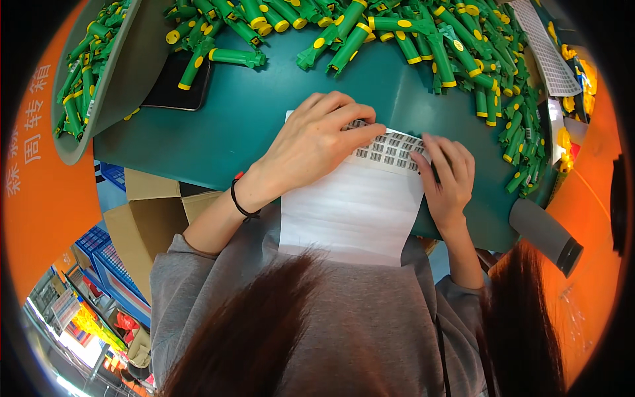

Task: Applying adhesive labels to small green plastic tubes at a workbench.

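Observation:
A white sticker sheet [350,212] hangs over the near edge of the green table, and rows of small printed labels [390,151] remain along its top. My left hand [317,135] lies across the sheet's upper left, its fingers curled, thumb and forefinger closed together at the top edge. Whether a single label is between those fingertips is hidden. At the upper right corner my right hand [450,172] grips the sheet's edge between thumb and bent fingers. Beyond both hands lie many green plastic tubes [397,26] with yellow ends, heaped along the far side.
On the left, a grey bin [132,73] of green tubes leans beside a dark flat phone-like object [178,83]. A grey cylinder [546,235] sits at the right edge. Another label sheet [546,53] lies far right. An open cardboard box [149,225] stands below the table's left edge.

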The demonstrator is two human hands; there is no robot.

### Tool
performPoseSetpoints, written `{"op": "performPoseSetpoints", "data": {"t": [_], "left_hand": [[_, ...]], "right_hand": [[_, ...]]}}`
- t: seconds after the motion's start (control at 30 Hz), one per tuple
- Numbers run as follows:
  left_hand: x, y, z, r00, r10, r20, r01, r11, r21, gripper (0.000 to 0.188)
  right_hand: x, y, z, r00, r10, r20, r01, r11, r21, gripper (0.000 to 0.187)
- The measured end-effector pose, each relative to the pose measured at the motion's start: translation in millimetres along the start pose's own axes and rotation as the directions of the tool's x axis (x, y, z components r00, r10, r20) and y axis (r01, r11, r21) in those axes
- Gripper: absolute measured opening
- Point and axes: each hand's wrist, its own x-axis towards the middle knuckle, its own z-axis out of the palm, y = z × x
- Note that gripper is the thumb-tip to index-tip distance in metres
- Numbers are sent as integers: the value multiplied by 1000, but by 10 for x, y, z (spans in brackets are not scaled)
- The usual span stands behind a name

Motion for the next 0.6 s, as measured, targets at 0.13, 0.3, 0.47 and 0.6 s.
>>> {"op": "performPoseSetpoints", "data": {"t": [0.13,0.3,0.47,0.6], "left_hand": [[4,41,-15,998,-35,-44,34,999,-17,28],[-96,-96,-284,945,-245,-217,221,967,-130,39],[-357,-169,-410,908,-399,-127,373,908,-190,33],[-389,-153,-378,858,-494,-142,447,853,-269,27]], "right_hand": [[-28,2,-29,997,75,25,-73,995,-73,33],[-85,56,-23,999,26,-30,-27,998,-56,32],[48,-9,-40,986,148,70,-141,985,-104,30],[0,21,-35,997,74,25,-71,993,-94,30]]}}
